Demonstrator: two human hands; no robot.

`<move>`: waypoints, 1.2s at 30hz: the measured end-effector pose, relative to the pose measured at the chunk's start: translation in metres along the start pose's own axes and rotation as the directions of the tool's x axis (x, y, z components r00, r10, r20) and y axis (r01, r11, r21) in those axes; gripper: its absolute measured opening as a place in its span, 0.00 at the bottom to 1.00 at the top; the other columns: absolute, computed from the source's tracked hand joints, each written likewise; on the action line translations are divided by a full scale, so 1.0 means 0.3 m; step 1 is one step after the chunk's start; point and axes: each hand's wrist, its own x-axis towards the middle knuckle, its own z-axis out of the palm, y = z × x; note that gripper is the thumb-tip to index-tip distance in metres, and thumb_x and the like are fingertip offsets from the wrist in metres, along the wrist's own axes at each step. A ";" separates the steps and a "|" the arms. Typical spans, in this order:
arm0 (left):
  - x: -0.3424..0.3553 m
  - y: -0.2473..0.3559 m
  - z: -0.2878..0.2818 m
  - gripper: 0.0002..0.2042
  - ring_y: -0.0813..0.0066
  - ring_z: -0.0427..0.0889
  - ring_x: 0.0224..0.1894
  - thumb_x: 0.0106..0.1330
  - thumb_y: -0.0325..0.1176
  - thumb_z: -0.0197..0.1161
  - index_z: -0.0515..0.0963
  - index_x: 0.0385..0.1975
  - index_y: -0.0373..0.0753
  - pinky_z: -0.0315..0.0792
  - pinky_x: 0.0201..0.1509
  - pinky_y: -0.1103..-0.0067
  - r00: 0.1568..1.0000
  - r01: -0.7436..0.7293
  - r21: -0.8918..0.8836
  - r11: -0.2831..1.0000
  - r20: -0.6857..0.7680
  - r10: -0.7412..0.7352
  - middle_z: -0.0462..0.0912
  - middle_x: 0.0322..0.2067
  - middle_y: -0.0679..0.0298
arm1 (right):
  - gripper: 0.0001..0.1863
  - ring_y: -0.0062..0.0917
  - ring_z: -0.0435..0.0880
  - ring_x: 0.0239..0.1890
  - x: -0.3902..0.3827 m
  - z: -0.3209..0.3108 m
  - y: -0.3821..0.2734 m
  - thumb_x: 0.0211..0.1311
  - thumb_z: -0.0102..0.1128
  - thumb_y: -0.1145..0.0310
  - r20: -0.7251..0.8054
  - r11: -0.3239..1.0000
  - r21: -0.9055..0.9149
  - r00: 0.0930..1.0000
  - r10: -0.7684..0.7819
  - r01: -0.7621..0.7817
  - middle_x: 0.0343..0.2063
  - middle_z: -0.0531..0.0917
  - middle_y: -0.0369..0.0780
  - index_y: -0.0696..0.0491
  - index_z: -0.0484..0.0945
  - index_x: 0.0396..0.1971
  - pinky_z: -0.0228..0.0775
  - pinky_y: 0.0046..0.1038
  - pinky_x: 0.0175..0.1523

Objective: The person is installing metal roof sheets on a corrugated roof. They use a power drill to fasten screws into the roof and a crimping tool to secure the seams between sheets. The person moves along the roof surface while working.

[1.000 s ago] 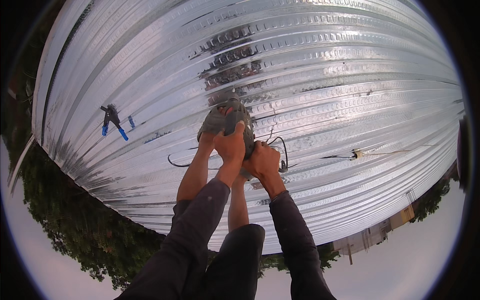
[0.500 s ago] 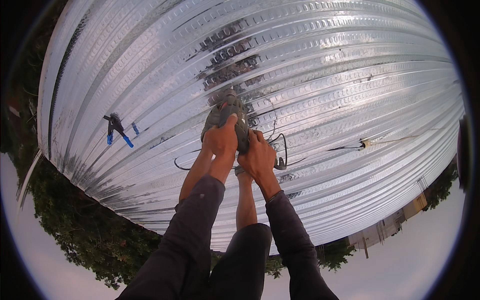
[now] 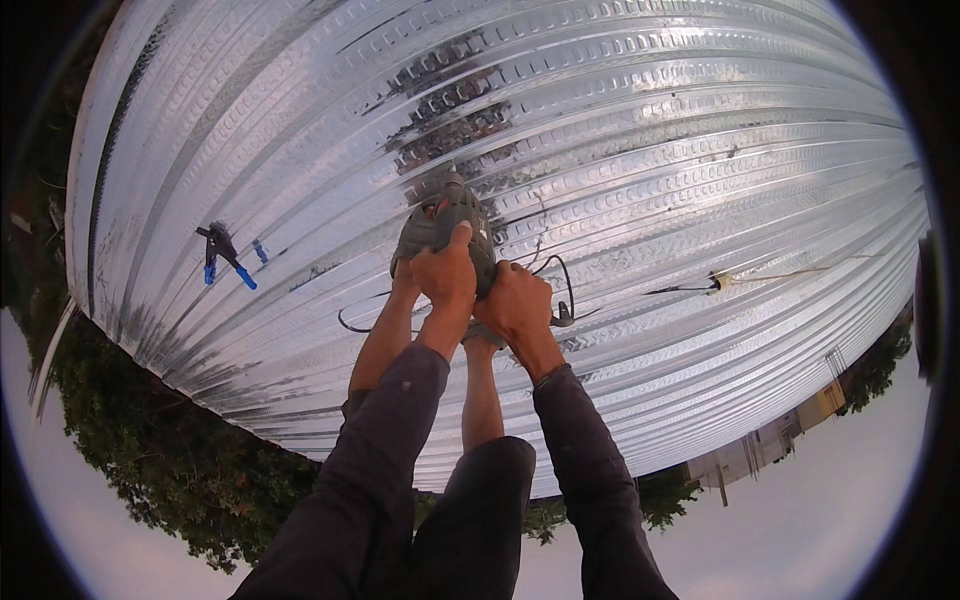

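Note:
A dark grey power drill [image 3: 462,218] is held in both my hands, its chuck pointing away from me toward ribbed silver metal sheeting [image 3: 640,130]. My left hand [image 3: 445,275] closes around the drill's body, thumb lying along its top. At the rear end, my right hand [image 3: 517,300] is wrapped around what looks like the handle, mostly hidden by the fingers. The tip meets a dark-stained strip of the sheeting; whether it touches the metal, I cannot tell. A black cord [image 3: 570,285] loops out beside my right hand.
To the left lies a black tool with two blue handles [image 3: 228,258]. A pale line with a dark end [image 3: 718,283] lies to the right. My bent legs [image 3: 484,400] show between my arms. Trees [image 3: 170,470] and a building [image 3: 740,470] stand beyond the sheeting's edge.
The view has shifted slightly, so the sheeting and the blue-handled tool appear a little further left. Both hands keep their hold on the drill, and the right hand's fingers look more tightly curled.

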 end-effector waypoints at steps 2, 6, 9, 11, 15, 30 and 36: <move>0.018 -0.004 -0.007 0.30 0.55 0.88 0.36 0.53 0.50 0.74 0.84 0.37 0.19 0.78 0.43 0.66 0.997 0.077 -0.045 0.996 0.007 -0.077 0.88 0.33 0.44 | 0.25 0.46 0.88 0.35 0.009 0.002 -0.010 0.46 0.71 0.52 0.023 1.000 -0.010 1.000 0.004 -0.003 0.33 0.86 0.50 0.60 0.81 0.34 0.81 0.43 0.41; 0.049 -0.037 -0.025 0.28 0.60 0.87 0.35 0.54 0.47 0.74 0.84 0.37 0.20 0.78 0.42 0.69 0.996 0.082 -0.044 0.996 0.040 -0.081 0.88 0.34 0.47 | 0.23 0.46 0.89 0.35 -0.005 0.017 -0.022 0.46 0.71 0.54 0.014 1.000 -0.021 1.000 -0.013 0.014 0.33 0.87 0.50 0.60 0.81 0.34 0.80 0.43 0.40; -0.013 0.001 -0.013 0.27 0.61 0.87 0.35 0.55 0.45 0.74 0.84 0.38 0.20 0.78 0.41 0.69 0.998 0.050 -0.114 0.992 0.045 -0.045 0.88 0.35 0.47 | 0.22 0.46 0.89 0.35 0.003 0.022 0.020 0.45 0.70 0.56 -0.014 0.998 -0.018 0.998 -0.059 0.059 0.32 0.87 0.50 0.60 0.81 0.34 0.80 0.43 0.39; -0.025 0.012 -0.006 0.27 0.63 0.87 0.36 0.56 0.45 0.74 0.84 0.38 0.19 0.78 0.42 0.70 0.999 0.033 -0.091 0.995 0.019 -0.031 0.88 0.35 0.47 | 0.22 0.46 0.89 0.34 0.001 0.006 0.030 0.45 0.70 0.57 0.005 0.997 -0.027 0.998 -0.068 0.069 0.31 0.87 0.50 0.60 0.81 0.34 0.80 0.43 0.39; -0.050 0.061 -0.004 0.27 0.63 0.87 0.37 0.56 0.43 0.74 0.82 0.38 0.17 0.78 0.43 0.70 0.994 0.106 -0.066 0.992 0.027 -0.104 0.88 0.36 0.47 | 0.21 0.46 0.88 0.32 0.013 0.004 0.039 0.43 0.69 0.60 0.015 0.998 -0.025 0.998 -0.056 0.057 0.29 0.86 0.49 0.60 0.81 0.34 0.80 0.43 0.39; -0.001 0.003 -0.027 0.29 0.59 0.86 0.44 0.60 0.33 0.71 0.73 0.57 0.22 0.82 0.47 0.64 0.932 0.352 -0.440 0.826 0.250 -0.264 0.81 0.48 0.49 | 0.41 0.47 0.88 0.36 -0.041 0.041 0.026 0.43 0.69 0.68 -0.204 0.991 0.082 0.975 -0.089 0.107 0.49 0.79 0.50 0.62 0.68 0.62 0.81 0.42 0.39; -0.026 0.066 -0.050 0.27 0.59 0.86 0.42 0.56 0.32 0.72 0.75 0.53 0.21 0.82 0.44 0.66 0.939 0.329 -0.410 0.851 0.237 -0.249 0.82 0.47 0.50 | 0.37 0.43 0.89 0.35 -0.031 0.025 -0.002 0.44 0.69 0.66 -0.172 0.991 0.034 0.978 -0.120 0.128 0.48 0.79 0.50 0.62 0.70 0.58 0.82 0.41 0.37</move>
